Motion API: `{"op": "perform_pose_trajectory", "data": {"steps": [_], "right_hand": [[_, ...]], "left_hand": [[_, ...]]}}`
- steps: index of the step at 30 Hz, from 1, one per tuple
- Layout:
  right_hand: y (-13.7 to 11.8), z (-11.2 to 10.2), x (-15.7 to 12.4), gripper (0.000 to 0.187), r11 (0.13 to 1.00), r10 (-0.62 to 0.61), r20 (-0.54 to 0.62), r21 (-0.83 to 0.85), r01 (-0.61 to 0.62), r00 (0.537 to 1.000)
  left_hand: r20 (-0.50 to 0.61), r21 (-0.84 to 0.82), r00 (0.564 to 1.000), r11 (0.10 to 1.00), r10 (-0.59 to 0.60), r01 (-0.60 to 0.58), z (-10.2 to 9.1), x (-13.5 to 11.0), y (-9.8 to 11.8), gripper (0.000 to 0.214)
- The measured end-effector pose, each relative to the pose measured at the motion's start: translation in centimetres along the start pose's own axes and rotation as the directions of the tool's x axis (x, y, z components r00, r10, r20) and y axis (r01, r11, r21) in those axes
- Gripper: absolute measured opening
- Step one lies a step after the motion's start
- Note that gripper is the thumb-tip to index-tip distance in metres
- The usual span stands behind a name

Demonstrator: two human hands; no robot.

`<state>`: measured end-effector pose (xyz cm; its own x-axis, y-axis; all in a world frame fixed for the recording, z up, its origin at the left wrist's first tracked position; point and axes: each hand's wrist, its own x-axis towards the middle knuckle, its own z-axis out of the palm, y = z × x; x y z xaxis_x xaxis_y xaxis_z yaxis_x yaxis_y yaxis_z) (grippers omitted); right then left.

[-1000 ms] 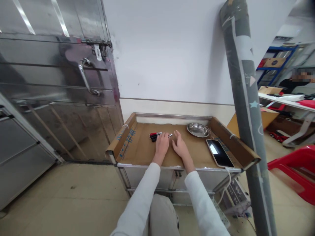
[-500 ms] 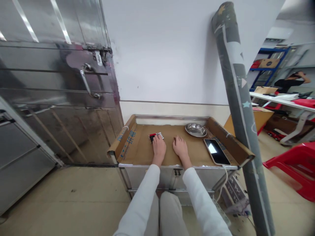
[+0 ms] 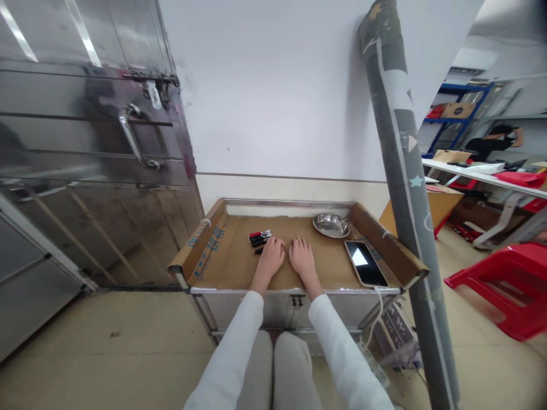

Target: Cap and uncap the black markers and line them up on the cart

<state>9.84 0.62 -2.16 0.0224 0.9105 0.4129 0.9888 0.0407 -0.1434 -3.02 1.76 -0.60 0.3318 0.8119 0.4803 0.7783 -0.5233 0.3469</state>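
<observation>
Several pens (image 3: 258, 236), red and black with clear or white ends, lie side by side on the cardboard-lined tabletop (image 3: 239, 250). My left hand (image 3: 272, 257) rests palm down just to their right, its fingers laid forward on the cardboard. It covers part of the lowest black pen; whether it touches that pen I cannot tell. Close by on the right, my right hand (image 3: 302, 258) lies flat with its fingers slightly apart, holding nothing. A small gap of bare cardboard separates the two hands.
A shallow round metal dish (image 3: 331, 225) sits at the back right. In front of it lies a phone (image 3: 366, 263) with a white cable (image 3: 376, 319). Raised cardboard sides (image 3: 384, 239) border the tabletop. A long grey roll (image 3: 404, 142) leans at the right; a person (image 3: 491, 145) is far behind.
My left hand has come off the pens and moved right, leaving them more exposed. My right hand stays on the cardboard, its fingers now straighter. The view has shifted slightly right.
</observation>
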Motion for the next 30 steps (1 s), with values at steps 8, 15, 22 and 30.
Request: {"op": "perform_pose_trajectory", "data": {"steps": [8,15,22,30], "right_hand": [[0.1,-0.5,0.0,0.038,0.999,0.001,0.018,0.048,-0.002,1.0],[0.4,-0.7,0.1,0.032,0.992,0.005,0.016,0.129,-0.007,1.0],[0.6,-1.0,-0.1,0.034,0.989,-0.004,0.031,0.149,-0.001,1.0],[0.9,-0.6,-0.2,0.036,0.99,-0.043,0.032,0.138,0.038,0.999]], "left_hand": [[0.07,-0.011,0.997,1.0,-0.023,0.023,-0.3,0.3,0.2,0.018],[0.063,-0.017,0.998,1.0,-0.018,0.019,-0.2,0.3,0.0,0.019],[0.074,-0.029,0.997,0.999,-0.016,0.019,-0.1,0.1,0.1,0.018],[-0.174,0.185,0.958,0.948,-0.229,0.26,-0.8,-0.5,0.9,0.022]]}}
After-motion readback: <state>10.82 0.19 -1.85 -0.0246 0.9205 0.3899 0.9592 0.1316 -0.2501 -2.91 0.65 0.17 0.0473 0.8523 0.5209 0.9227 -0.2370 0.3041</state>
